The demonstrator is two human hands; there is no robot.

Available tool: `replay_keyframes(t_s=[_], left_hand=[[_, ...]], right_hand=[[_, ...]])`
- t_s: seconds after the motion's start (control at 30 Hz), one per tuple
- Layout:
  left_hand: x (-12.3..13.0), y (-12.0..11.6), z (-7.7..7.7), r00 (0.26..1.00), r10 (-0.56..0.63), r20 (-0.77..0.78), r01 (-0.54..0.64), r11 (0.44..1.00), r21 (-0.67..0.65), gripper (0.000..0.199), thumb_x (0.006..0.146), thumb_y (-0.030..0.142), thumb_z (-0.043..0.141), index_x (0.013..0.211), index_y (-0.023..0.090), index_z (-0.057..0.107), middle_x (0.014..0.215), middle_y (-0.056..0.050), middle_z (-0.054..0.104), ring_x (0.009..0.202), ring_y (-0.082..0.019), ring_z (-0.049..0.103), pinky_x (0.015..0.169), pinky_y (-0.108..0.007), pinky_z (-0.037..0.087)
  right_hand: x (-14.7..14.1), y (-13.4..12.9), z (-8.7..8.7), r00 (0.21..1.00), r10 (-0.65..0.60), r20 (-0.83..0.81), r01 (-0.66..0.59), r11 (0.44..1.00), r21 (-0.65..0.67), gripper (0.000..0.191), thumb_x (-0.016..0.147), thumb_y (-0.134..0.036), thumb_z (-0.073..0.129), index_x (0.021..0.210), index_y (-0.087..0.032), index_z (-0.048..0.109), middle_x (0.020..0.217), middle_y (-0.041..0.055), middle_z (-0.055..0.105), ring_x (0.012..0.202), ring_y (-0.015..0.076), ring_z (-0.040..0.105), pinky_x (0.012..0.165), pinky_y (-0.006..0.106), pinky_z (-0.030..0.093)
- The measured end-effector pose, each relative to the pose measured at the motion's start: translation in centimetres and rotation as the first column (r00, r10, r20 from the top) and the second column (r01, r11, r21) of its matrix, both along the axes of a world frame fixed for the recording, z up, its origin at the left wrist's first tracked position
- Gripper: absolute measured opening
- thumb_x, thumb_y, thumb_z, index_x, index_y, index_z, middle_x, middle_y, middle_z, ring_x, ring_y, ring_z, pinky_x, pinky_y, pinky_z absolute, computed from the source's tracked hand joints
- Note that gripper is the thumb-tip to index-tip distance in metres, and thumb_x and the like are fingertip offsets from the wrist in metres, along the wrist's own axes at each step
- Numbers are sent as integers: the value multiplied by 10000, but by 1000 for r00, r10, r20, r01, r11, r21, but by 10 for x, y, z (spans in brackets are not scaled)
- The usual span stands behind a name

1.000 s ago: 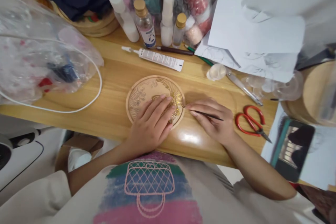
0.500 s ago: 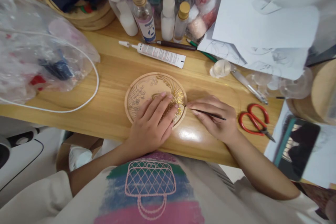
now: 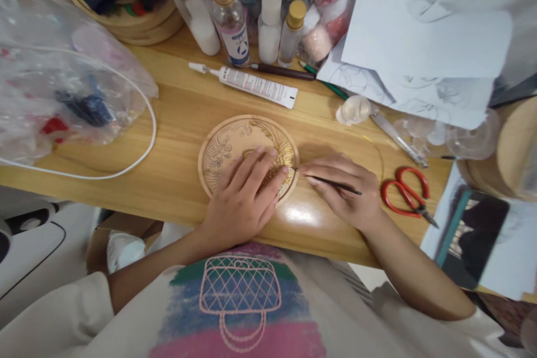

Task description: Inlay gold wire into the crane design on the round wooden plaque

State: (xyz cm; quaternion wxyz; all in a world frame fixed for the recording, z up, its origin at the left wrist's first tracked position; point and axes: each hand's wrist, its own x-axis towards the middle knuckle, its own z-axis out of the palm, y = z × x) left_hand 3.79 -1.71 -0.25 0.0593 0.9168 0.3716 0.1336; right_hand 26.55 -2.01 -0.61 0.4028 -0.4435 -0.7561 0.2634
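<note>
A round wooden plaque (image 3: pixel 224 133) lies on the table, its face lined with a dark outline pattern. Raised gold lines (image 3: pixel 282 148) fill part of its right side. My left hand (image 3: pixel 247 190) rests flat over the lower middle of the plaque, fingers stretched out and covering some of the pattern. Just off the plaque's right edge, my right hand (image 3: pixel 346 184) pinches a slim black tool, tweezers-like (image 3: pixel 338 183). Its fine tip points left and reaches the plaque's rim, close to my left index finger. Whether the tip holds anything is too small to tell.
Red-handled pliers (image 3: pixel 405 193) lie right of my right hand. Behind the plaque are a white glue tube (image 3: pixel 258 86), several bottles (image 3: pixel 235 33) and sheets of paper (image 3: pixel 419 45). A plastic bag (image 3: pixel 75 89) and white cable (image 3: pixel 153 123) occupy the left.
Both hands, the plaque and the black tool stay practically in place. The view has shifted very slightly.
</note>
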Motion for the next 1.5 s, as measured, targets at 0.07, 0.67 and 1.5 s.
replay_keyframes(t_s=[0.07, 0.67, 1.5], left_hand=[[0, 0, 0, 1000, 2, 2, -2, 1000, 0, 411, 930, 256, 534, 1327, 160, 578, 1452, -171, 514, 1364, -328, 462, 1099, -466, 363], [0, 0, 0, 1000, 4, 11, -4, 1000, -12, 415, 913, 243, 548, 1317, 157, 592, 1453, -167, 511, 1367, -328, 455, 1124, -462, 343], [0, 0, 0, 1000, -4, 4, 4, 1000, 5, 427, 902, 242, 540, 1318, 153, 578, 1431, -172, 529, 1342, -338, 478, 1093, -471, 374]], right_hand=[[0, 0, 0, 1000, 2, -1, -2, 1000, -8, 258, 860, -113, 654, 1089, -222, 701, 993, 78, 773, 919, 203, 734, 822, 371, 594], [0, -1, 2, 999, -21, -26, 20, 999, -38, 287, 862, -118, 639, 1106, -254, 703, 982, 53, 774, 889, 198, 733, 805, 357, 587], [0, 0, 1, 1000, -2, -30, 1, 999, -35, 253, 857, -82, 642, 1063, -217, 699, 967, 76, 767, 887, 189, 724, 798, 353, 577]])
